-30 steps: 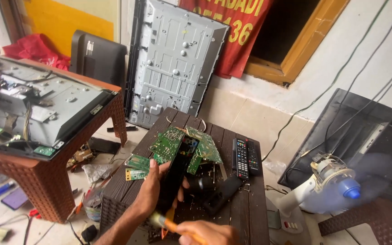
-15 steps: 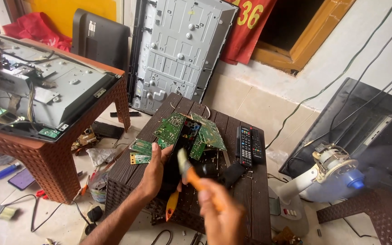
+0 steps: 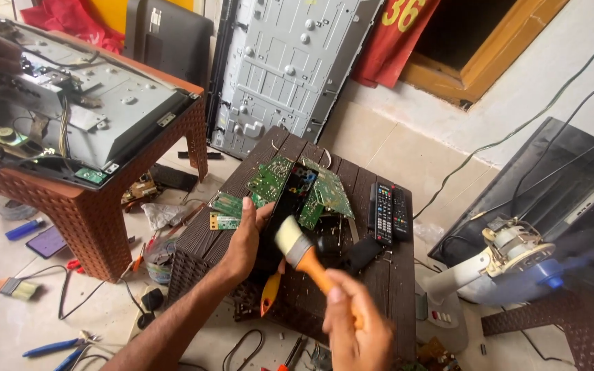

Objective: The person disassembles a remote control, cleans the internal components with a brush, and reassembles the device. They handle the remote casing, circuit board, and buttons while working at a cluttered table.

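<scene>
Gripping brush (handle end hidden), right hand.

Two remote controls, two brushes — several green circuit boards.

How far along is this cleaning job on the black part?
Already done: the boards lie out in the open, with green circuit boards spread on the dark table. In hand: the left hand steadies a long black part while the right hand holds an orange-handled brush above it. How much dust remains cannot be told.
</scene>
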